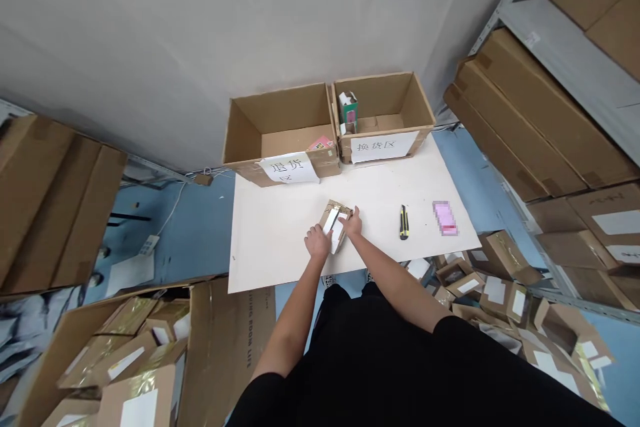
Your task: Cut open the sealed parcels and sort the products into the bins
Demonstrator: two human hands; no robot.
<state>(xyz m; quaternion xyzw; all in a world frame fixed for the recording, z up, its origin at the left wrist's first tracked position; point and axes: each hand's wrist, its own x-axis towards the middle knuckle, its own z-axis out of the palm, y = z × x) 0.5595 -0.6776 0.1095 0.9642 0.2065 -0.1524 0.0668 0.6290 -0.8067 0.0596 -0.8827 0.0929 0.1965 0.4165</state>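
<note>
Brown box (333,221) sits on the table (273,233), near its front edge; the fingers of my left hand (318,241) and right hand (353,222) grip opposite sides. I'd press evenly from both, steadying it flat without crushing it.

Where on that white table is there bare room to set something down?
The white table is bare left of the left hand, and between the right open box and the cutter. It's crowded along the back, where that box and the left open box stand, and around the small carton.
</note>
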